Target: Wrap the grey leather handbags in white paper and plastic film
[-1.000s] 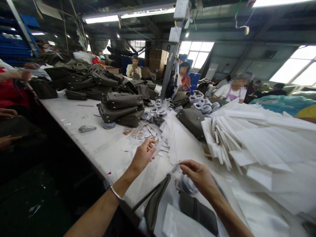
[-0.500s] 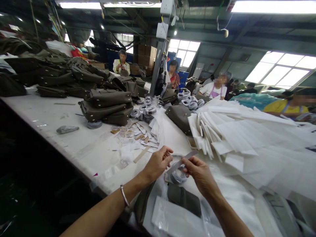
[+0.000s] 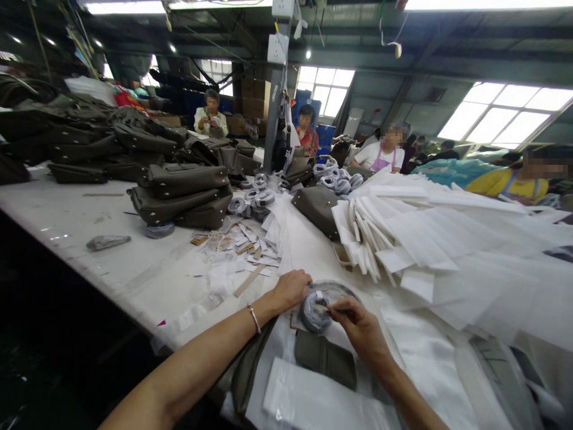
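I see the wrapped grey coil (image 3: 308,319) on the desk (image 3: 147,280) between my two hands, just beyond a dark olive pouch (image 3: 326,361). My right hand (image 3: 360,325) has its fingertips close together at the coil's right side; whether they clamp anything, I cannot tell. My left hand (image 3: 290,291) curls at the coil's left edge, its fingers' grip hidden from me.
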A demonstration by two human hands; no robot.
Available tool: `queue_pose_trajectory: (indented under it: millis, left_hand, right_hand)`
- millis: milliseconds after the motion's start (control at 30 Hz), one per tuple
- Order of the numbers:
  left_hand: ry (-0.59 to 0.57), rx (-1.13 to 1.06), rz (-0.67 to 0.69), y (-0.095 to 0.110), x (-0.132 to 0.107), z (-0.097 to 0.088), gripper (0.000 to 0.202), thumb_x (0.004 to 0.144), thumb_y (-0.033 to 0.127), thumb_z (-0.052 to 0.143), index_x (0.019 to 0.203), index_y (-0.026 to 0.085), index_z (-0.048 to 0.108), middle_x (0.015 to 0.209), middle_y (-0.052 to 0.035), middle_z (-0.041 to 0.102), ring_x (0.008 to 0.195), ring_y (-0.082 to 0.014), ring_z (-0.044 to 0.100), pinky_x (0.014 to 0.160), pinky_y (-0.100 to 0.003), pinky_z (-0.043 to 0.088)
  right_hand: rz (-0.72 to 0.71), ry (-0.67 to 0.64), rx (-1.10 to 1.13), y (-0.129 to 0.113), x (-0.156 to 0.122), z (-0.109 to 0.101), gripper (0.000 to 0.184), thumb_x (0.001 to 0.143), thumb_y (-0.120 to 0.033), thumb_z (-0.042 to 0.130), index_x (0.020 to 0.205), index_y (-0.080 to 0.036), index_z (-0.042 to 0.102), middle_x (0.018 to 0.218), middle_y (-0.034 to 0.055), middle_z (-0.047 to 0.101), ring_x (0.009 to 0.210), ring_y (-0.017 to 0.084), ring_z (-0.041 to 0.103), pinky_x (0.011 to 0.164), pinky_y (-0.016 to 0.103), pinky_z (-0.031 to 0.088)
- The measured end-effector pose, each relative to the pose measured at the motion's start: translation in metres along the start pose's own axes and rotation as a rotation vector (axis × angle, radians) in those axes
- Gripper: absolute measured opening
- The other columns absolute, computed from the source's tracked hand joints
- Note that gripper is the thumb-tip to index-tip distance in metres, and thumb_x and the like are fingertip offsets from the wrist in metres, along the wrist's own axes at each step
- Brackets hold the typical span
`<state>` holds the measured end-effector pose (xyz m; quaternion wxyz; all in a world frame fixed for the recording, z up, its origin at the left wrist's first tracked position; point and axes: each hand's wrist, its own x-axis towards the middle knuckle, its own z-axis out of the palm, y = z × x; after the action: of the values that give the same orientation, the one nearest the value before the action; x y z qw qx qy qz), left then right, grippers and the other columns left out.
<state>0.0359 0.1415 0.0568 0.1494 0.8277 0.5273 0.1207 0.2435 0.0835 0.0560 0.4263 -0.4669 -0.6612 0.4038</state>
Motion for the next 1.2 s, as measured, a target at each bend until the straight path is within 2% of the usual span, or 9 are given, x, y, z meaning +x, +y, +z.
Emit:
queue_pose_trajectory:
  millis: [100,167,200,267,433,600,767,1000,1200]
  left_hand:
    - [-0.045,0.022,0.037,0.009,-0.005,-0.006,0.026,0.095,0.036,0.049,0.099,0.02,0.069,0.101,-0.0079,0.068,0.096,-0.0229,0.065,0.083,-0.032,0.051]
    - [-0.066,0.044,0.054,0.016,-0.008,-0.008,0.033,0.088,0.048,0.058,0.099,0.019,0.069,0.102,-0.0094,0.067,0.097,-0.0258,0.064,0.081,-0.033,0.052]
    - [-0.075,0.056,0.058,0.019,-0.008,-0.008,0.035,0.084,0.049,0.062,0.1,0.019,0.068,0.103,-0.0101,0.067,0.098,-0.0268,0.064,0.08,-0.034,0.053]
    - [-0.089,0.078,0.061,0.025,-0.007,-0.006,0.032,0.079,0.042,0.068,0.1,0.018,0.068,0.105,-0.011,0.066,0.099,-0.0278,0.064,0.08,-0.034,0.053]
    - [-0.09,0.109,0.033,0.03,0.003,0.006,0.021,0.08,0.025,0.062,0.098,0.015,0.067,0.101,-0.0134,0.068,0.097,-0.0284,0.065,0.08,-0.037,0.054]
    - [-0.098,0.1,0.043,0.025,0.006,0.006,0.016,0.08,0.026,0.064,0.093,0.017,0.068,0.096,-0.0111,0.069,0.094,-0.0269,0.066,0.081,-0.035,0.054]
    - [-0.088,0.066,0.069,0.024,0.002,-0.001,0.014,0.08,0.022,0.063,0.092,0.019,0.069,0.095,-0.0087,0.068,0.093,-0.0243,0.066,0.082,-0.032,0.052]
    - [-0.054,-0.003,0.058,0.022,0.0,-0.012,0.02,0.078,0.028,0.065,0.096,0.019,0.069,0.097,-0.008,0.068,0.091,-0.0234,0.066,0.078,-0.029,0.05]
    - [-0.06,-0.102,0.025,0.02,-0.007,-0.019,0.024,0.076,0.033,0.067,0.095,0.019,0.07,0.093,-0.0054,0.071,0.083,-0.0208,0.065,0.07,-0.025,0.047]
  right_hand:
    - [-0.092,-0.064,-0.109,0.01,-0.005,-0.002,0.027,0.083,-0.048,0.07,0.077,-0.023,0.065,0.084,0.0056,0.073,0.081,0.024,0.07,0.077,0.038,0.058]
    - [-0.125,-0.065,-0.119,0.013,-0.007,-0.004,0.024,0.084,-0.045,0.069,0.076,-0.023,0.064,0.091,0.0066,0.075,0.087,0.025,0.071,0.081,0.038,0.057]
    - [-0.147,-0.063,-0.135,0.015,-0.007,-0.004,0.022,0.085,-0.043,0.068,0.075,-0.023,0.064,0.094,0.0068,0.075,0.089,0.026,0.07,0.082,0.039,0.056]
    - [-0.206,-0.067,-0.187,0.016,-0.007,-0.005,0.018,0.086,-0.038,0.067,0.075,-0.024,0.066,0.094,0.0066,0.074,0.09,0.025,0.069,0.083,0.038,0.054]
    - [-0.27,-0.069,-0.258,0.02,-0.005,-0.006,0.013,0.087,-0.029,0.064,0.076,-0.023,0.067,0.083,0.0044,0.07,0.08,0.022,0.066,0.078,0.035,0.053]
    - [-0.221,-0.071,-0.28,0.022,-0.007,-0.006,0.01,0.086,-0.03,0.065,0.081,-0.023,0.07,0.084,0.0039,0.073,0.081,0.023,0.068,0.078,0.035,0.053]
    - [-0.174,-0.171,-0.294,0.008,-0.005,-0.009,0.011,0.087,-0.032,0.066,0.081,-0.024,0.071,0.077,0.0016,0.073,0.072,0.022,0.068,0.068,0.033,0.052]
    - [-0.14,-0.075,-0.272,-0.018,-0.002,-0.008,0.013,0.087,-0.032,0.064,0.078,-0.023,0.064,0.072,0.0005,0.068,0.068,0.019,0.067,0.057,0.027,0.049]
    - [-0.09,-0.052,-0.265,-0.037,0.002,-0.012,0.018,0.086,-0.037,0.064,0.076,-0.022,0.062,0.072,0.0004,0.067,0.07,0.019,0.067,0.062,0.027,0.051]
